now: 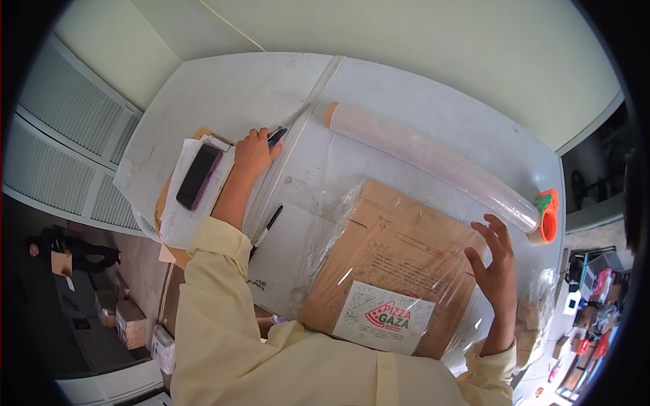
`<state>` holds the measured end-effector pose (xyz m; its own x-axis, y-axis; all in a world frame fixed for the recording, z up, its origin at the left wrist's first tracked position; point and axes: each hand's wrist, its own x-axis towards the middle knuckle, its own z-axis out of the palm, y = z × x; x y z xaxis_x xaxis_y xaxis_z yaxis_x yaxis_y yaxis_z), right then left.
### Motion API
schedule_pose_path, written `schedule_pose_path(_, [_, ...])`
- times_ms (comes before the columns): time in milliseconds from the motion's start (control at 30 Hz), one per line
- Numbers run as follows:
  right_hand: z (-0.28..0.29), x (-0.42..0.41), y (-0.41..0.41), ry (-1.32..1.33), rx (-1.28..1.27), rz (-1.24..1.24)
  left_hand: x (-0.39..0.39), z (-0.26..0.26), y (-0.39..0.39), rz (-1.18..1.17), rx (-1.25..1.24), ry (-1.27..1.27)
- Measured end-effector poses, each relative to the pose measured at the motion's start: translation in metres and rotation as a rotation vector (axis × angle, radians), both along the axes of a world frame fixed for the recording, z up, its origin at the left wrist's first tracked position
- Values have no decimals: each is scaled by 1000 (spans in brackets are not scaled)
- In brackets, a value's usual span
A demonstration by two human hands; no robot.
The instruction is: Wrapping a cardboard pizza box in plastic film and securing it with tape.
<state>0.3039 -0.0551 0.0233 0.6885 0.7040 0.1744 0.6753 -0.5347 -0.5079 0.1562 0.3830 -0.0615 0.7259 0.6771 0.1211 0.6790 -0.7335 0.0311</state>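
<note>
My left hand (256, 152) is at the black-and-blue handle of a knife (278, 136), its fingers and thumb around the handle's near end. The grey blade lies toward the table's seam, tip away from me. Flat cardboard (376, 243), probably folded pizza boxes, lies before me under clear plastic film (335, 228). A white printed card (383, 317) rests on it at the near side. My right hand (495, 264) hovers by the cardboard's right edge, fingers apart and holding nothing. Behind the cardboard is a long roll of clear wrap (431, 162).
An orange tape dispenser (547, 218) stands at the roll's right end. Left of me, a phone (199, 176) lies on papers over a clipboard (165, 203). A black marker (266, 231) lies between. Cartons (130, 325) and a person (76, 254) are on the floor side.
</note>
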Motion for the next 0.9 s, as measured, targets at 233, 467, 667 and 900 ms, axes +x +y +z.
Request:
schedule_pose_path(233, [16,-30,5,229,218,165,-10,70,-84,202,-598,-665])
schedule_pose_path(467, [2,-83,31,1094,719,178,-17,85,-304,-697,-721,-573])
schedule_pose_path(667, [1,-39,-37,1184,534,-60,-34,51,-212,-267,-580,-502])
schedule_pose_path(900, [-26,-37,-48,1149,81,-37,-29,-12,-168,-87,-140,-240])
